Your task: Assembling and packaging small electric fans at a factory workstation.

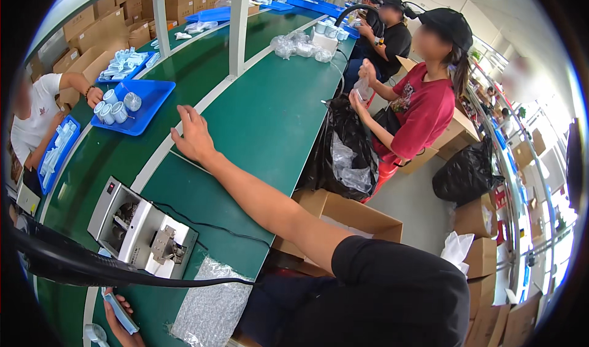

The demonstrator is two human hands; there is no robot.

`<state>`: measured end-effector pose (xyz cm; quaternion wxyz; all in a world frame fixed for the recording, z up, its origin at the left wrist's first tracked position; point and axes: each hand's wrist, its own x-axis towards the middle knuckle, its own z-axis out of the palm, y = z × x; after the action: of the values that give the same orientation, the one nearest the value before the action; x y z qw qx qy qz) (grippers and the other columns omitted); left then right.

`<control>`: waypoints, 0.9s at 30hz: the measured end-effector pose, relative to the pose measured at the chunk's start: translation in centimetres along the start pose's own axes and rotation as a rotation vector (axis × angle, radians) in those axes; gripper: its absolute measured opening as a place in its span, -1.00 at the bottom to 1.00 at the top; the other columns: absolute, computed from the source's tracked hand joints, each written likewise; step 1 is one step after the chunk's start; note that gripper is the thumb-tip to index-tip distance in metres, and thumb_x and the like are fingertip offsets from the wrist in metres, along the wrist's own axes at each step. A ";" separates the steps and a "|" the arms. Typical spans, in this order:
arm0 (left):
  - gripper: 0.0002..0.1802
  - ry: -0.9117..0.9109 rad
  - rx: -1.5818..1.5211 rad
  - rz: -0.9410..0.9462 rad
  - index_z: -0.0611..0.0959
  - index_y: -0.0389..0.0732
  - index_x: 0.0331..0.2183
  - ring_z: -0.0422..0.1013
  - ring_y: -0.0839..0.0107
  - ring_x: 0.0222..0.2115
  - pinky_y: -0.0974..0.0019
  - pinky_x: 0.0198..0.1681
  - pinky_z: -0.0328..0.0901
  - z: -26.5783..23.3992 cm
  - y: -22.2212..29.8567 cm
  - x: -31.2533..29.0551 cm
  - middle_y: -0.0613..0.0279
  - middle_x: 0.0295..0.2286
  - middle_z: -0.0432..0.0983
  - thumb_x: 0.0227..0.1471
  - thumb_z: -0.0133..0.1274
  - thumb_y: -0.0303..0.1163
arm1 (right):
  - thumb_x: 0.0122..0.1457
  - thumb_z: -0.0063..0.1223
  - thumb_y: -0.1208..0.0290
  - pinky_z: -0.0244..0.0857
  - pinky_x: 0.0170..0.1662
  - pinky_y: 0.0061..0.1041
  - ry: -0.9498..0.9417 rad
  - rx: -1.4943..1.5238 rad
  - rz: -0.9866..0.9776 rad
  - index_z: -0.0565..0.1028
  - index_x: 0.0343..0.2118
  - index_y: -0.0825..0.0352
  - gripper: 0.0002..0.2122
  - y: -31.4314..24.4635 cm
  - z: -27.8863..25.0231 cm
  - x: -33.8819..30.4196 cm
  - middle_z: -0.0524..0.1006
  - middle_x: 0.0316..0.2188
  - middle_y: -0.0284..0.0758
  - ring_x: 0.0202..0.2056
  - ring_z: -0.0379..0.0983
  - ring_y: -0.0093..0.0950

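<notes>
The left hand has its fingers clamped on a light blue piece, low at the near left; gripping its long sides probably leaves the broad face free. The right hand reaches out over the tabletop, fingers apart with nothing visible between them; whether it touches the surface I cannot tell. The blue tray is nearest to it, just across the pale strip. Its raised rim likely stops the round parts from rolling off; a co-worker's hand is at its far side. The white machine sits between the two hands, presumably for easy reach from either, its cord trailing toward the tabletop's edge. Bubble wrap lies flat near the left hand, perhaps as padding.
</notes>
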<state>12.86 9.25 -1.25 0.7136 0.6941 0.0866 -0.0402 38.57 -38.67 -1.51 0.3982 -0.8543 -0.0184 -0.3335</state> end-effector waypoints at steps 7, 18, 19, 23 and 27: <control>-0.39 0.002 -0.112 0.097 0.41 -0.35 0.22 0.40 0.55 -0.34 0.50 -0.29 0.30 2.6 0.4 -0.4 0.28 -0.30 0.49 0.36 -0.10 -0.09 | 0.17 0.16 0.41 0.23 0.29 -0.12 0.077 0.100 0.073 0.16 0.29 0.54 -0.34 1.0 0.9 -0.1 0.36 0.15 0.19 0.18 0.32 0.14; -0.55 0.039 0.671 0.337 0.55 -0.26 0.09 0.34 0.44 -0.31 0.37 -0.20 0.27 7.4 3.1 -3.8 0.23 -0.29 0.48 0.15 0.12 -0.45 | 0.13 0.15 0.26 0.07 0.33 0.07 -0.284 -0.206 -0.151 0.62 0.00 0.25 -0.63 1.2 2.9 -1.8 0.41 0.20 0.03 0.27 0.29 -0.06; -0.54 0.038 0.754 0.391 0.55 -0.27 0.08 0.35 0.38 -0.31 0.32 -0.19 0.28 7.9 3.6 -3.8 0.20 -0.30 0.47 0.13 0.14 -0.44 | 0.13 0.16 0.24 0.05 0.35 0.07 -0.315 -0.231 -0.138 0.61 0.03 0.23 -0.60 1.4 2.7 -1.5 0.41 0.21 0.03 0.29 0.27 -0.06; -0.51 -0.004 0.804 0.348 0.55 -0.26 0.07 0.36 0.27 -0.33 0.27 -0.18 0.29 8.4 3.8 -2.7 0.09 -0.30 0.45 0.09 0.18 -0.41 | 0.16 0.15 0.22 0.03 0.36 0.06 -0.266 -0.259 -0.132 0.60 0.06 0.18 -0.61 3.6 1.9 -0.9 0.41 0.23 0.00 0.30 0.26 -0.06; -0.51 0.018 0.780 0.343 0.55 -0.25 0.07 0.38 0.24 -0.33 0.27 -0.18 0.29 8.1 4.2 -3.5 0.08 -0.30 0.45 0.08 0.20 -0.42 | 0.18 0.15 0.21 0.03 0.37 0.04 -0.331 -0.248 -0.126 0.58 0.08 0.19 -0.60 1.9 2.0 -1.4 0.38 0.26 0.00 0.32 0.24 -0.10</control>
<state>10.74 1.13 3.66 0.3929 0.9167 -0.0456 0.0557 39.12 -38.19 -4.53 0.2598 -0.9371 -0.0954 -0.2126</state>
